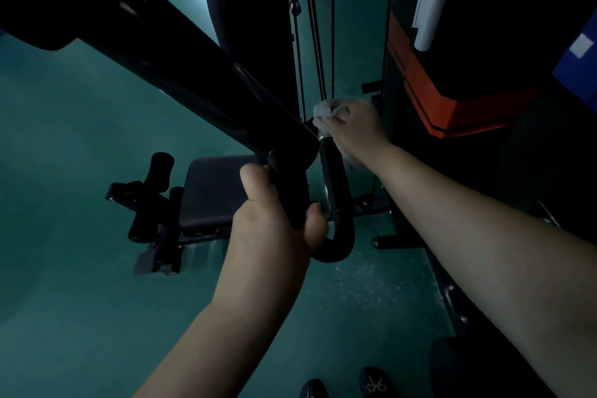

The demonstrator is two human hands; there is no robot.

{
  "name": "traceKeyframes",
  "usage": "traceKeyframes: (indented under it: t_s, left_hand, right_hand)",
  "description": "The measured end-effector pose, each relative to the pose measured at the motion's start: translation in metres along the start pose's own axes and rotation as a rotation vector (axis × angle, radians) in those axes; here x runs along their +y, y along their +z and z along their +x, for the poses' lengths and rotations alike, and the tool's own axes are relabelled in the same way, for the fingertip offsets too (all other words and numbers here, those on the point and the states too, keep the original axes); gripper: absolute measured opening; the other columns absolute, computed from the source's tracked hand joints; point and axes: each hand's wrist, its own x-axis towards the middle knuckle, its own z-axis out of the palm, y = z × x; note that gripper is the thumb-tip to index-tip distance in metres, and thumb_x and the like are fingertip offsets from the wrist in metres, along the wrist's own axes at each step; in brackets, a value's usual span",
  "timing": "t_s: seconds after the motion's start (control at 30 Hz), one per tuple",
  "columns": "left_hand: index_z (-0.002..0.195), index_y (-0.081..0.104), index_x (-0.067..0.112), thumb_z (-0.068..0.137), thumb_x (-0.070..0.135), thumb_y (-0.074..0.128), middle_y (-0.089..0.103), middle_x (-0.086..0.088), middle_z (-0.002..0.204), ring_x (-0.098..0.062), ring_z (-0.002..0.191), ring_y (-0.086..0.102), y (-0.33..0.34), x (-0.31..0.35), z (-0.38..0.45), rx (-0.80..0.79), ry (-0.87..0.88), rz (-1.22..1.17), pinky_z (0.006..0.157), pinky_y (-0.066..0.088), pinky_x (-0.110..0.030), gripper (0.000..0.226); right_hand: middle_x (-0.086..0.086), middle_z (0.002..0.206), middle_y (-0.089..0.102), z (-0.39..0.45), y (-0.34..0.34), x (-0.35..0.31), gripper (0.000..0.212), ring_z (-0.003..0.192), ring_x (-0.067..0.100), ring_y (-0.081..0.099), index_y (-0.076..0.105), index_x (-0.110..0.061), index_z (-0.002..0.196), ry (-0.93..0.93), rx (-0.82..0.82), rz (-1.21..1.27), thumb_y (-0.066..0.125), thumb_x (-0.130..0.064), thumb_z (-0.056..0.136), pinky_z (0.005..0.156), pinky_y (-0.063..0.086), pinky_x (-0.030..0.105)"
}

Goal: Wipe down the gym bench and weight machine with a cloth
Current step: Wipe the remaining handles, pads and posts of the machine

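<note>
Two bare arms reach forward and down from the wearer's viewpoint in a dim room with a green floor (80, 300); the left hand (274, 223) curls its fingers and thumb around a black padded handle (292, 191) at the end of a thick black bar (181, 74) that slants up to the left; the right hand (353, 126) reaches further ahead, its fingers bunched tight on a pale grey cloth (326, 110), which it presses against the top of a second black grip (336, 181), just where thin cables (310, 26) run down from above; below the hands sits the black padded bench seat (210, 191) with foam leg rollers (155, 194) to its left; an orange and black block (452, 107) stands to the right; two dark shoes (374, 383) show at the bottom edge.
</note>
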Motion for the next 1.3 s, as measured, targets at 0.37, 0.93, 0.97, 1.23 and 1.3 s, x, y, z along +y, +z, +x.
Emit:
traceKeyframes:
  t_s: [0.37,0.93,0.97,1.23,1.3]
  left_hand:
    - [0.100,0.029,0.021,0.086,0.020,0.067,0.056,0.001,0.066,-0.008,0.056,0.060,0.000,-0.005,0.002,-0.020,0.022,-0.036,0.041,0.042,-0.019,0.040]
    - [0.105,0.027,0.027,0.088,0.027,0.065,0.058,0.007,0.068,0.000,0.057,0.061,-0.010,0.001,-0.006,-0.078,0.006,-0.089,0.045,0.041,-0.011,0.041]
    - [0.105,0.027,0.026,0.088,0.027,0.066,0.057,0.009,0.070,0.003,0.057,0.060,-0.011,0.002,-0.006,-0.082,0.011,-0.094,0.045,0.041,-0.010,0.042]
    - [0.114,0.035,0.024,0.092,0.030,0.061,0.065,0.001,0.075,-0.008,0.050,0.062,-0.019,0.000,-0.002,-0.110,-0.100,-0.188,0.043,0.042,-0.014,0.035]
    - [0.117,0.038,0.023,0.092,0.030,0.060,0.067,0.000,0.076,-0.009,0.048,0.062,-0.022,-0.001,0.001,-0.120,-0.146,-0.225,0.043,0.041,-0.014,0.034]
  right_hand:
    - [-0.009,0.092,0.048,-0.063,-0.013,0.002,0.028,0.083,0.008,0.054,0.067,-0.033,0.101,-0.193,-0.337,-0.095,0.067,-0.051,0.080,0.070,0.044,0.026]
    - [0.003,0.081,0.064,-0.084,-0.033,-0.058,0.019,0.076,0.015,0.065,0.064,-0.012,0.094,0.103,0.193,0.307,0.054,-0.027,0.096,0.055,0.044,0.014]
    - [0.005,0.080,0.064,-0.078,-0.036,-0.084,0.018,0.070,0.013,0.064,0.064,-0.012,0.094,-0.012,0.223,0.394,0.053,-0.026,0.097,0.054,0.046,0.013]
    - [0.000,0.070,0.056,-0.059,-0.031,-0.084,0.026,0.064,0.011,0.055,0.058,-0.026,0.070,-0.055,-0.010,0.128,0.053,-0.027,0.095,0.061,0.036,0.030]
    - [0.006,0.073,0.063,-0.060,-0.037,-0.080,0.023,0.069,0.016,0.062,0.064,-0.017,0.077,-0.059,0.021,0.181,0.054,-0.027,0.095,0.059,0.042,0.035]
